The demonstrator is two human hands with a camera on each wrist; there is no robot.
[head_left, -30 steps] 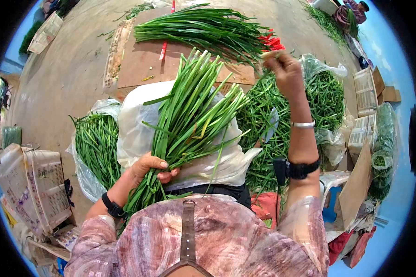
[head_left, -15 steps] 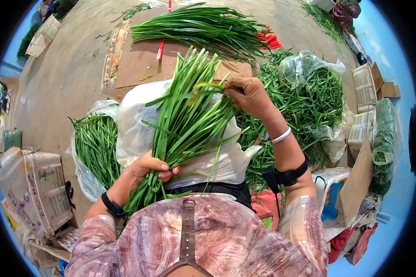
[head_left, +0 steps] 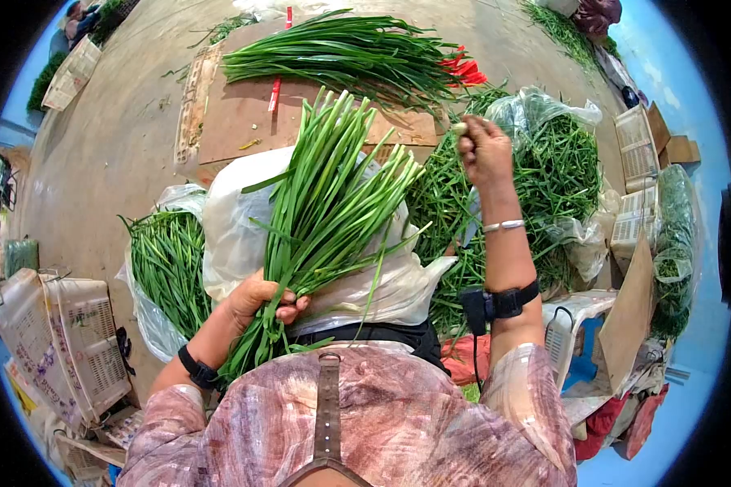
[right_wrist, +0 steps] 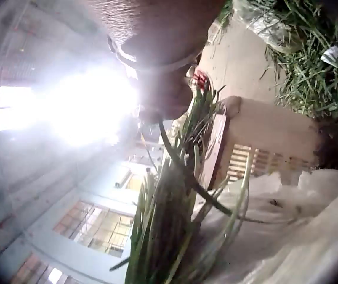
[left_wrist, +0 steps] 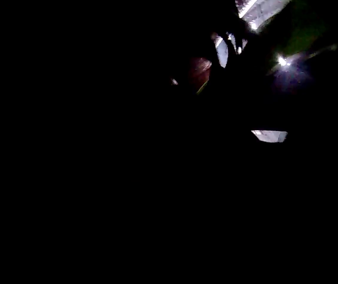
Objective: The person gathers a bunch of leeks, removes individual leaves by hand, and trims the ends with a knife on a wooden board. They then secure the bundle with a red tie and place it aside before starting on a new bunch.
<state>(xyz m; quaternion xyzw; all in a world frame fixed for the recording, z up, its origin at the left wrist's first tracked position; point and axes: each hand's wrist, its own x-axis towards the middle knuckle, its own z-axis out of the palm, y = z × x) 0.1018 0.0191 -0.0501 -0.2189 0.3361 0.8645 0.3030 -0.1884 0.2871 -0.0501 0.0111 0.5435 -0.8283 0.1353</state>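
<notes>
My left hand (head_left: 261, 299) grips a bunch of garlic chives (head_left: 321, 195) around its leafy lower part, over the lap. The pale cut ends fan out upward, away from the body. Raised to the right of the bunch, my right hand (head_left: 487, 152) has its fingers curled, pinching a small pale stem end (head_left: 460, 128). In the right wrist view a dark green chive leaf (right_wrist: 183, 171) trails down from that hand, past the bunch (right_wrist: 157, 236). The left wrist view is almost wholly black.
Ahead, a tied-looking pile of chives (head_left: 341, 61) lies on a board (head_left: 235, 122) with red ties (head_left: 463, 69) beside it. White plastic (head_left: 235, 211) covers the lap. Bags of chives stand at left (head_left: 169, 268) and right (head_left: 560, 170). Crates (head_left: 81, 341) are stacked at far left.
My right hand came in to the bunch and caught a yellowed leaf, then drew back up and to the right. The yellowed leaf no longer shows on the bunch; my left hand holds still.
</notes>
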